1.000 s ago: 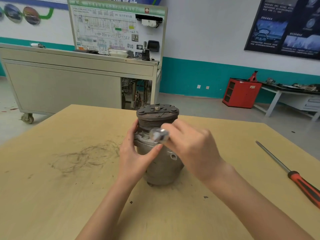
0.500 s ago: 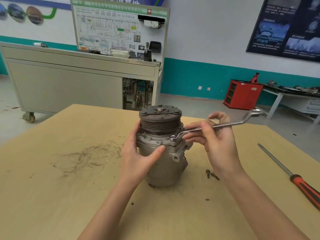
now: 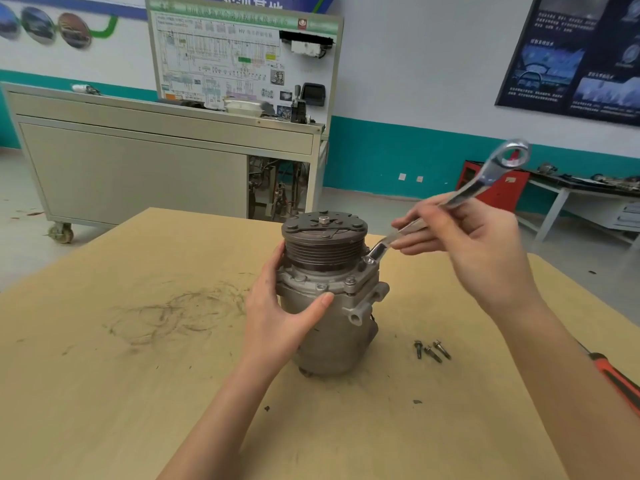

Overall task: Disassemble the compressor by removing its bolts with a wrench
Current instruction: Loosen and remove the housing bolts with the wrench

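Note:
A grey compressor (image 3: pixel 332 320) stands upright on the wooden table (image 3: pixel 138 375), its dark pulley on top. My left hand (image 3: pixel 277 313) grips its left side, thumb across the front flange. My right hand (image 3: pixel 467 244) holds a silver ring wrench (image 3: pixel 485 181) by the middle of its shaft. The wrench tilts up to the right, and its lower ring end sits at the flange on the compressor's right side. A bolt head (image 3: pixel 349 280) shows on the front flange. Three loose bolts (image 3: pixel 431 350) lie on the table right of the compressor.
A screwdriver with an orange and black handle (image 3: pixel 620 382) lies near the table's right edge. Dark scratch marks (image 3: pixel 180 313) cover the table left of the compressor. A grey wheeled cabinet (image 3: pixel 145 168) and a red tool box (image 3: pixel 491 185) stand behind.
My right hand swung the wrench from in front of the compressor round to its right side, then tilted the free end upward. The loose bolts came into view. My left hand stayed on the compressor.

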The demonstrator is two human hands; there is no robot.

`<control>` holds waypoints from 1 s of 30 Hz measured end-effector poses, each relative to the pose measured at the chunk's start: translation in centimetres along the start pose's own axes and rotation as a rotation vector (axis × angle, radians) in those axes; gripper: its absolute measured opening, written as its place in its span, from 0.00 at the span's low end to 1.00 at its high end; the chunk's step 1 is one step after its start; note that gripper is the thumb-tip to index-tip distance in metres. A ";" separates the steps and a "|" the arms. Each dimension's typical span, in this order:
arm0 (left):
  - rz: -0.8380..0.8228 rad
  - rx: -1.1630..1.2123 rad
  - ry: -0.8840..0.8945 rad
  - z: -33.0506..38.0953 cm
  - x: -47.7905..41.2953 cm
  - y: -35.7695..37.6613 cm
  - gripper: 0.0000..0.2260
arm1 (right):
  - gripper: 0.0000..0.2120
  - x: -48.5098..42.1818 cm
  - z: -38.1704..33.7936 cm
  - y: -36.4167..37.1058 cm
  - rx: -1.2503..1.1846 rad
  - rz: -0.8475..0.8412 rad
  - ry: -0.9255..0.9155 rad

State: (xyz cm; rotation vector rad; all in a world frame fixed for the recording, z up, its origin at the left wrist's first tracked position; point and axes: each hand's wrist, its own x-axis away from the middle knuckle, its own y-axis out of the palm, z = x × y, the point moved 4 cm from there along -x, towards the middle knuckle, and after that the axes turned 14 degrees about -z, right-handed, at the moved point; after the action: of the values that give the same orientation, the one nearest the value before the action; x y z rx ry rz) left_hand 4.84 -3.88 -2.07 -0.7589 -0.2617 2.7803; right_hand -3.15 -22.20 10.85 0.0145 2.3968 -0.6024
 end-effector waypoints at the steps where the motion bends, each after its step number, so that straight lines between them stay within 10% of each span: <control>1: -0.003 -0.002 0.003 0.0 0.0 0.0 0.41 | 0.06 0.3 -1.6 0.9 0.184 -0.024 -0.133; 6: 0.026 -0.022 -0.032 -0.9 -0.1 0.1 0.40 | 0.10 2.3 -4.1 7.0 0.925 -0.152 -0.456; 18: 0.030 0.029 0.015 0.0 0.0 0.0 0.34 | 0.06 4.8 -1.7 10.4 1.109 0.054 -0.607; 23: -0.016 0.009 0.013 0.2 0.0 0.1 0.44 | 0.10 4.8 -0.3 7.5 0.669 0.034 -0.519; 30: 0.003 -0.001 -0.001 0.2 0.2 0.0 0.41 | 0.11 1.9 7.3 2.8 -0.905 0.137 0.236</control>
State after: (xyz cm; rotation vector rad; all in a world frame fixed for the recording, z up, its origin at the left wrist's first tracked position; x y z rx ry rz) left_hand 4.59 -3.89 -1.97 -0.7583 -0.2629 2.7834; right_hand 0.22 -23.07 3.59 -0.1446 2.6541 0.6028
